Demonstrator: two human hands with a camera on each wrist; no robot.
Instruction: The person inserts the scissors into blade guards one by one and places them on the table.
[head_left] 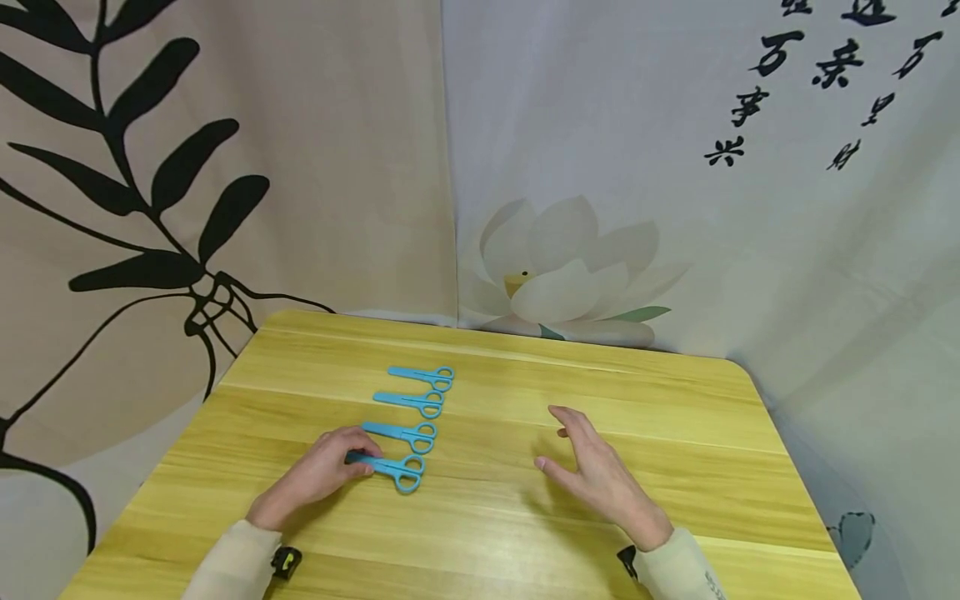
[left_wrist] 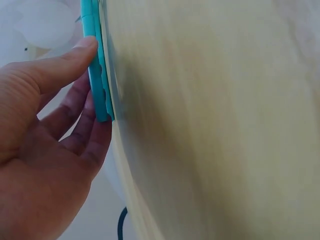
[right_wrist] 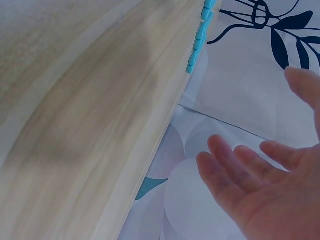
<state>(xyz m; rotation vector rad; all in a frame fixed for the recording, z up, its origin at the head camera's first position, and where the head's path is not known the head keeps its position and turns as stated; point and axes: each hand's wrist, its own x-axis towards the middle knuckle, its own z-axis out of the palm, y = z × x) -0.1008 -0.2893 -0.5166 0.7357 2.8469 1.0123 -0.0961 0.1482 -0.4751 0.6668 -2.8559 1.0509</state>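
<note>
Several blue scissors lie in a slanting column left of the table's middle, handle loops toward the right. My left hand (head_left: 335, 464) pinches the nearest pair of scissors (head_left: 406, 474) by its blade end, between thumb and fingers. The left wrist view shows the thumb on one side of these scissors (left_wrist: 101, 75) and fingertips on the other, close to the tabletop. Just beyond lies a second pair (head_left: 402, 432), then a third (head_left: 412, 401) and the farthest (head_left: 422, 373). Over the right part of the table, my right hand (head_left: 600, 477) holds nothing, its fingers spread and slightly bent.
The light wooden table (head_left: 675, 417) has rounded far corners. Behind it hang curtains, one with a black leaf print (head_left: 120, 150), the other with a pale lotus (head_left: 573, 267) and black characters. A dark strap (head_left: 286, 562) sits at the left cuff.
</note>
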